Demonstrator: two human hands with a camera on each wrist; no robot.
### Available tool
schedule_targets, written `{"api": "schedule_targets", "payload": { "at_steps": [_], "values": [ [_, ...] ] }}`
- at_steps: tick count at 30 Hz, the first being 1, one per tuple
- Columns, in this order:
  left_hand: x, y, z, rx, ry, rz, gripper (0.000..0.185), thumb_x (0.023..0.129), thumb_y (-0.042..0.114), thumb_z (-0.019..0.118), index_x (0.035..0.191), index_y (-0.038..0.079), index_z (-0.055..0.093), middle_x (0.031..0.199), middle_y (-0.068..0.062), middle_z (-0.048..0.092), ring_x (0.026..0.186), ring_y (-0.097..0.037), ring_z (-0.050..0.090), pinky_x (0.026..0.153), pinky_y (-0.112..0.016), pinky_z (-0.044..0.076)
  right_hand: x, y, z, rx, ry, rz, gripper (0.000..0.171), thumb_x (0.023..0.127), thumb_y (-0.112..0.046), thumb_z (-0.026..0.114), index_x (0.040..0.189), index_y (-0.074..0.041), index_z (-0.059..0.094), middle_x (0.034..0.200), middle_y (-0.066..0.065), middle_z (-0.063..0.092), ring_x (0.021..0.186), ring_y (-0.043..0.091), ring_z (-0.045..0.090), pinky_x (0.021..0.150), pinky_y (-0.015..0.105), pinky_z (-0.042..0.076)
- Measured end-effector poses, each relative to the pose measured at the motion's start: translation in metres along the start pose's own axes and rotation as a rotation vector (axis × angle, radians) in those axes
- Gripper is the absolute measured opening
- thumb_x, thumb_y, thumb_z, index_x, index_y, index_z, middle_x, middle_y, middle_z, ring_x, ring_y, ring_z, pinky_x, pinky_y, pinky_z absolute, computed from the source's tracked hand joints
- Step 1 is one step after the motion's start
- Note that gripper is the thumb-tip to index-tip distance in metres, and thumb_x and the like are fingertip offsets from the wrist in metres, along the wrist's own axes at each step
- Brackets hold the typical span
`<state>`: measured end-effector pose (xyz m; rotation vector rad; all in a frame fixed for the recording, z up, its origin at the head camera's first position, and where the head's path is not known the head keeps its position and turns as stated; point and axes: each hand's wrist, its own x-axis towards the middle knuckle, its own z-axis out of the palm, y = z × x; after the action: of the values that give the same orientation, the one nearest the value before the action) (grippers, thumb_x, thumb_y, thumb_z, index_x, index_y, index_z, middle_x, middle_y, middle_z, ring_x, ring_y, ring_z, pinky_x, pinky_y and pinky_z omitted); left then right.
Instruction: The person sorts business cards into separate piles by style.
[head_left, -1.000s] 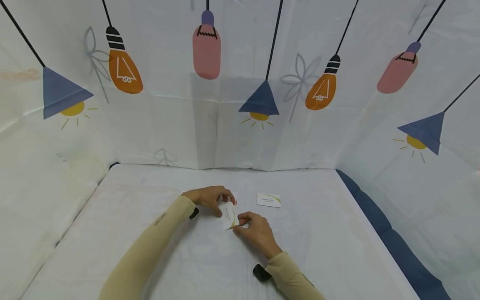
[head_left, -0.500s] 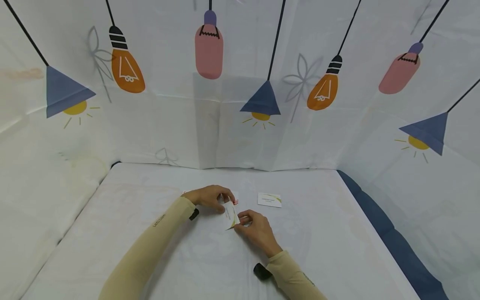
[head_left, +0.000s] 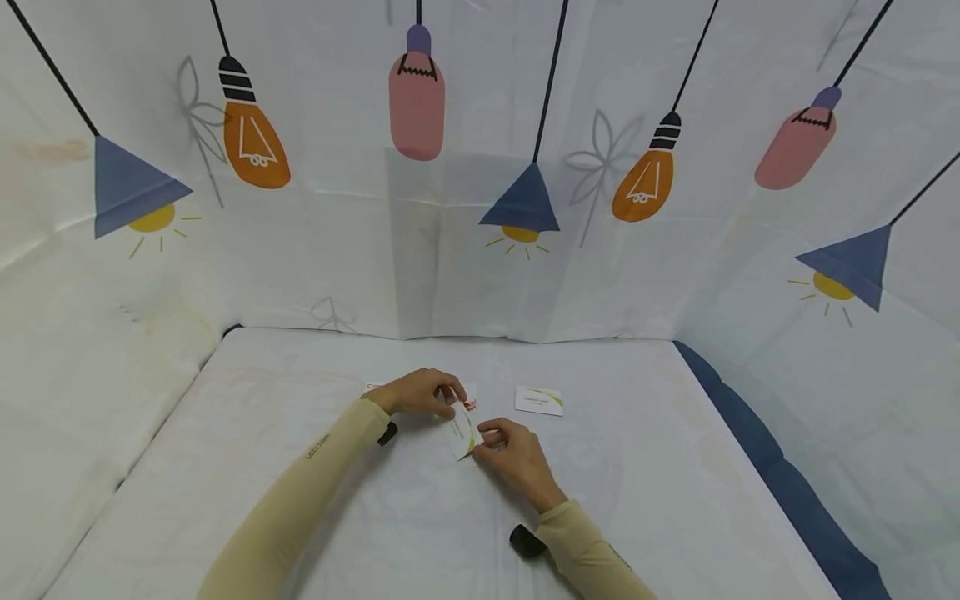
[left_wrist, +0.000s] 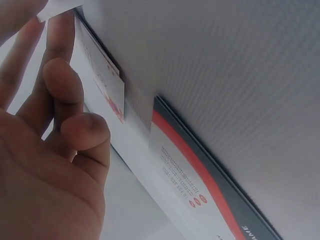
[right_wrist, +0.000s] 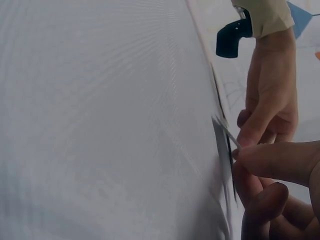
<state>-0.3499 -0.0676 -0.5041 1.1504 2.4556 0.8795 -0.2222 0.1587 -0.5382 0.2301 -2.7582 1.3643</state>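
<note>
Card in hand: a small white card (head_left: 462, 434) with a green streak sits between my two hands, just above the white desk (head_left: 300, 500), tilted with one edge raised.
Where it lies: near the middle of the desk, its near corner at my right fingertips, its far edge at my left fingertips.
Right hand: my right hand (head_left: 516, 461) pinches the card's near edge between thumb and forefinger; the right wrist view shows the thin card (right_wrist: 223, 150) edge-on in that pinch, the other fingers curled below.
Left hand: my left hand (head_left: 418, 392) arches over from the left, fingers bent down, the tips touching the card's far edge; I cannot tell whether they actually pinch it.
Under the left hand: a card with red print (head_left: 468, 398) lies flat on the desk, mostly hidden by my fingers; the left wrist view shows it close up (left_wrist: 165, 165), red and dark stripes along its side.
Other card: another white card with a green streak (head_left: 538, 401) lies flat, near and to the right of my hands.
Arms: both forearms in beige sleeves (head_left: 300, 492) reach forward, converging at the card.
</note>
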Motion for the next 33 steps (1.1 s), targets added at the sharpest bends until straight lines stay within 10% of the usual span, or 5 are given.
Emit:
{"api": "schedule_targets", "payload": {
  "at_steps": [16, 33],
  "values": [
    [0.001, 0.011, 0.004, -0.016, 0.084, -0.050, 0.019, 0.091, 0.022, 0.075, 0.108, 0.015, 0.070, 0.093, 0.003, 0.066, 0.086, -0.013, 0.059, 0.078, -0.034, 0.047, 0.009, 0.006, -0.018, 0.043, 0.057, 0.028, 0.028, 0.083, -0.013, 0.077, 0.111, -0.014, 0.075, 0.089, -0.001, 0.074, 0.072, 0.011, 0.063, 0.064, 0.027, 0.050],
    [0.037, 0.024, 0.024, 0.038, 0.207, -0.084, 0.018, 0.092, 0.023, 0.074, 0.109, 0.019, 0.071, 0.085, 0.006, 0.067, 0.067, -0.007, 0.061, 0.073, -0.033, 0.047, 0.023, 0.033, -0.052, 0.005, 0.184, 0.065, 0.028, 0.087, -0.011, 0.073, 0.113, -0.020, 0.076, 0.092, -0.002, 0.073, 0.073, 0.014, 0.060, 0.063, 0.029, 0.048]
  ]
}}
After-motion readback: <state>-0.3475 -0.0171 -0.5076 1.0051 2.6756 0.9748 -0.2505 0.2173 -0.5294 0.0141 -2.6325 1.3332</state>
